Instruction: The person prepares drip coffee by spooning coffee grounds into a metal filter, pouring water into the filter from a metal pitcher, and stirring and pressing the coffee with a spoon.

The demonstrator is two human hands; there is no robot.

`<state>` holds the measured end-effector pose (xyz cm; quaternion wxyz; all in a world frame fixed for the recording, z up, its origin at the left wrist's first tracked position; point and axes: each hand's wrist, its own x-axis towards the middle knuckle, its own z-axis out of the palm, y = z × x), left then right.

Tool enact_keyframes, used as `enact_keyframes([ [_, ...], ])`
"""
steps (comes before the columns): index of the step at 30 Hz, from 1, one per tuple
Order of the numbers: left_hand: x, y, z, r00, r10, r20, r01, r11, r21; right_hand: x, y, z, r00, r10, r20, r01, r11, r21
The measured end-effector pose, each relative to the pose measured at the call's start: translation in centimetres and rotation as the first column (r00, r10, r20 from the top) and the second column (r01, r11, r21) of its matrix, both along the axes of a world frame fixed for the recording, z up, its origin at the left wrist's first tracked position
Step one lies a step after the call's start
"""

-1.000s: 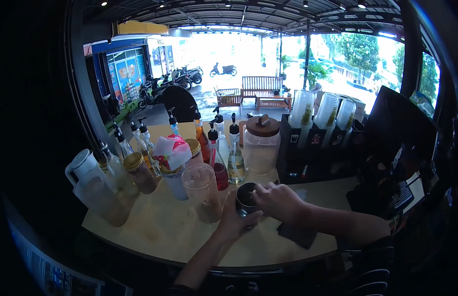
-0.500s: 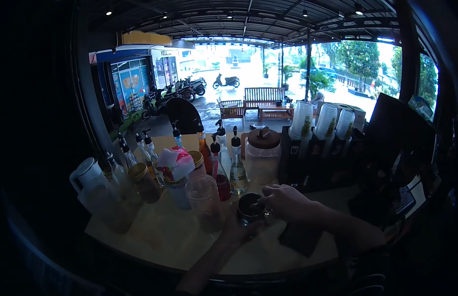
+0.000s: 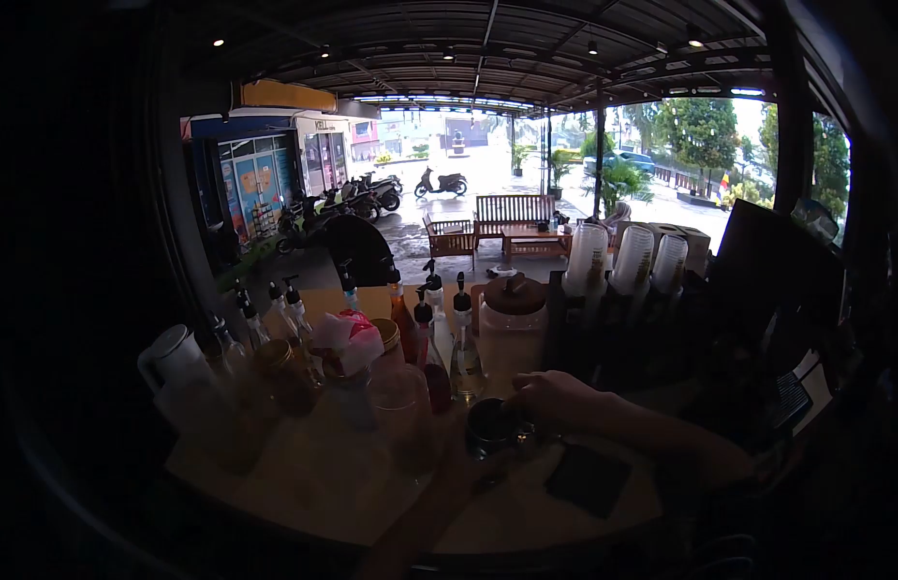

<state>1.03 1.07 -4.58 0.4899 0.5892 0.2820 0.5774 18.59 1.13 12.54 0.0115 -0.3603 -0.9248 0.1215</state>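
A dark, round cup [image 3: 492, 425] stands at the front of the wooden counter, shiny along its right side. My left hand [image 3: 468, 459] is wrapped around its left and near side. Over the right part of the rim, my right hand [image 3: 545, 394] has its fingers pinched together, pointing down towards the opening. Whatever thin thing it may hold is lost in the dark, as are the cup's contents. Just left of the cup is a clear plastic container [image 3: 396, 396]. Behind it stands a pump bottle [image 3: 465, 353]. A dark square mat [image 3: 589, 478] lies to the right.
A lidded glass jar [image 3: 513, 324] and several syrup pump bottles [image 3: 400, 300] line the back. Stacked plastic cups [image 3: 631, 261] sit in a black holder. To the left are a pitcher [image 3: 173, 358] and a brown jar [image 3: 282, 362]. A dark screen [image 3: 773, 266] rises at the right.
The view has tilted up slightly and the counter looks darker. My right hand has shifted slightly down and right over the cup; my left hand keeps its hold.
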Motion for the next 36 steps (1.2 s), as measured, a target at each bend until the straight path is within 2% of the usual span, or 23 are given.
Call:
enact_keyframes([
  [3,0.1,0.2,-0.3,1.0,0.025,-0.014,-0.026,0.999,-0.021,0.1,0.7,-0.6,0.997,0.05,-0.05,-0.046,0.996,0.081],
  [5,0.0,0.5,-0.7,0.999,0.042,-0.03,-0.041,0.999,0.021,0.1,0.9,0.1,0.976,0.205,0.075,-0.212,0.972,0.098],
  [6,0.0,0.7,-1.1,0.997,0.058,-0.044,-0.056,0.997,0.052,-0.1,0.9,0.2,0.975,0.207,0.077,-0.214,0.972,0.102],
  [8,0.1,1.0,-1.7,0.996,0.066,-0.062,-0.064,0.997,0.034,-0.4,0.7,-0.1,0.994,0.092,0.057,-0.106,0.924,0.367],
  [9,0.0,1.5,-2.2,0.994,0.073,-0.079,-0.072,0.997,0.017,-0.3,0.9,-0.4,0.995,0.088,0.056,-0.103,0.923,0.37],
  [10,-0.2,2.8,-3.7,0.994,0.072,-0.079,-0.071,0.997,0.021,0.0,1.6,-0.7,0.989,0.111,0.092,-0.133,0.951,0.281],
  [11,-0.5,3.9,-4.3,0.995,-0.007,-0.097,0.002,0.998,-0.059,-0.1,1.7,-0.7,0.982,0.14,0.127,-0.162,0.969,0.187],
  [12,-0.7,4.4,-5.2,0.993,-0.047,-0.104,0.037,0.995,-0.098,-0.1,1.6,-0.4,0.982,0.14,0.127,-0.163,0.968,0.191],
  [13,-0.7,4.2,-4.6,0.99,-0.086,-0.11,0.071,0.988,-0.137,-0.4,1.1,0.2,0.986,0.114,0.122,-0.142,0.958,0.251],
  [15,-0.5,-0.2,1.6,0.966,0.101,-0.236,-0.088,0.994,0.067,-0.6,0.6,0.3,0.99,0.085,0.11,-0.115,0.945,0.305],
  [18,-0.4,2.7,-1.9,0.969,0.037,-0.246,-0.041,0.999,-0.011,-0.5,0.5,0.0,0.986,0.082,0.147,-0.125,0.942,0.31],
  [19,-0.3,1.5,-0.3,0.968,0.04,-0.248,-0.045,0.999,-0.012,-0.4,0.4,0.2,0.988,0.072,0.137,-0.114,0.94,0.322],
  [21,0.3,-1.7,4.2,0.94,0.246,-0.236,-0.207,0.962,0.18,-0.2,0.3,0.0,0.99,0.063,0.127,-0.102,0.939,0.329],
  [25,0.4,-0.5,3.4,0.923,0.277,-0.266,-0.235,0.955,0.179,0.3,0.7,-1.6,0.994,0.066,0.086,-0.096,0.907,0.411],
  [27,0.2,0.4,3.5,0.933,0.209,-0.292,-0.105,0.937,0.334,0.3,0.7,-1.7,0.995,0.078,0.062,-0.097,0.887,0.451],
  [29,-0.2,0.4,3.5,0.928,0.195,-0.317,-0.094,0.947,0.307,0.1,0.2,-1.3,0.99,0.002,0.144,-0.071,0.875,0.479],
  [31,-0.1,0.2,3.5,0.924,0.181,-0.336,-0.083,0.955,0.284,0.4,0.1,-1.6,0.993,0.024,0.114,-0.075,0.883,0.464],
  [33,0.4,-0.9,3.7,0.912,0.353,-0.21,-0.266,0.897,0.353,0.3,-0.1,-1.5,0.995,0.046,0.083,-0.079,0.89,0.448],
  [34,0.3,-1.5,4.5,0.911,0.353,-0.211,-0.265,0.897,0.353,0.1,-0.6,-1.0,0.996,0.013,0.088,-0.053,0.883,0.466],
  [36,-0.1,-2.1,6.8,0.926,0.189,-0.328,-0.11,0.963,0.246,0.0,-0.7,-0.7,0.996,-0.025,0.088,-0.022,0.868,0.496],
])
